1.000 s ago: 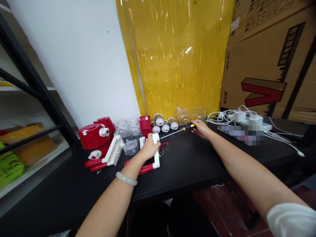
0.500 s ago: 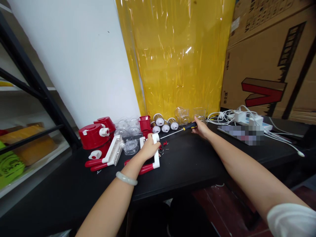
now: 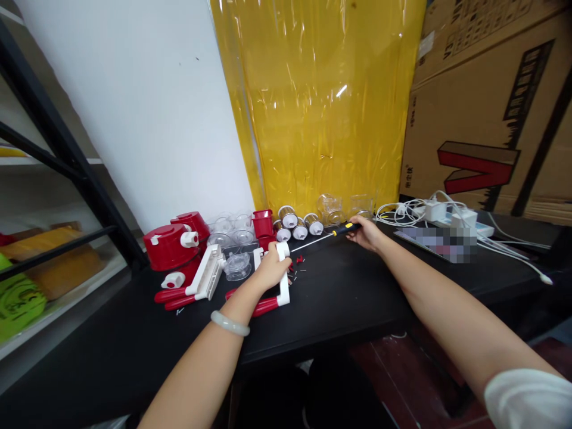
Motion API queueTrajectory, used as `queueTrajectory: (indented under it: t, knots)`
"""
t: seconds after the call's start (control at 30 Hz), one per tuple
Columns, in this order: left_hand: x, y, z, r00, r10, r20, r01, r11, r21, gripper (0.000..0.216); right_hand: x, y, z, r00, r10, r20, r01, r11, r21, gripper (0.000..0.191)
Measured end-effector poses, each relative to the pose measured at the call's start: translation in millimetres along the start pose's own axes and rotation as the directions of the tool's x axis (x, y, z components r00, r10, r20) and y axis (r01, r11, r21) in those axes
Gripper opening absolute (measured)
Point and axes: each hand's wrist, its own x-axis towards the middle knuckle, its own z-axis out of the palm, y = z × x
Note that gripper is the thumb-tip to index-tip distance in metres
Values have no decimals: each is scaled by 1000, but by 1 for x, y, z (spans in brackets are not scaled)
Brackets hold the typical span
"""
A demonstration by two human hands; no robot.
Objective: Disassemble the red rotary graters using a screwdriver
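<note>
My left hand (image 3: pixel 267 271) is closed round a white frame part (image 3: pixel 282 275) with red legs (image 3: pixel 263 306), lying on the black table (image 3: pixel 348 298). My right hand (image 3: pixel 367 232) is closed on the black-and-yellow handle of a screwdriver (image 3: pixel 333 233), whose shaft points left toward the white part. Small red bits and screws (image 3: pixel 298 261) lie between the two hands.
Red lidded bowls (image 3: pixel 167 245), a second white-and-red frame (image 3: pixel 203 277), clear plastic cups (image 3: pixel 236 266), a red cup (image 3: pixel 262 223) and metal-capped cylinders (image 3: pixel 298 225) crowd the table's back left. White chargers and cables (image 3: pixel 440 211) lie right. Yellow film (image 3: pixel 322 101), a cardboard box (image 3: pixel 491 107) and black shelving (image 3: pixel 62 155) surround.
My right hand has closed on the screwdriver handle and lifted it slightly off the table. My left hand has stayed on the white part.
</note>
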Motion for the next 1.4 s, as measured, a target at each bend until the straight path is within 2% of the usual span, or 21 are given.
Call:
queueTrajectory:
  t: [0.13,0.27,0.4,0.57,0.8,0.93,1.0,1.07,1.17,1.23,1.4]
  knots:
    - [1,0,0,1000,4,-8,-4,1000,11,47,3,2,-1,1000,4,-20,-4,1000,-23,12]
    - [1,-1,0,1000,8,-30,-7,1000,27,47,8,6,-2,995,-15,-99,-2,985,-170,33]
    - [1,-2,1,1000,13,-22,-13,1000,13,45,10,12,-6,994,-93,-59,74,961,-266,38]
    - [2,-3,0,1000,21,-9,-21,1000,21,44,7,13,-6,995,-104,-5,101,978,-181,28]
    - [-2,2,1,1000,16,-3,-16,1000,10,41,3,4,0,999,-38,-34,35,997,-65,12]
    - [-2,2,1,1000,4,6,-4,1000,-3,41,0,-1,-3,1000,24,-9,-24,996,81,10]
    - [-1,1,1,1000,3,12,-3,1000,-6,42,0,-2,-4,1000,28,-2,-28,994,101,10]
    - [-1,1,1,1000,5,11,-5,1000,-3,43,1,-1,-3,1000,12,-1,-12,997,72,3]
    - [0,0,1,1000,13,-7,-13,1000,14,44,3,2,-2,999,-9,-32,7,999,-38,25]
    - [0,0,1,1000,10,-11,-10,1000,18,45,4,5,-2,999,-40,-33,35,991,-126,32]
    - [0,0,1,1000,1,-14,-1,1000,21,47,5,9,-4,992,-124,6,123,976,-181,25]
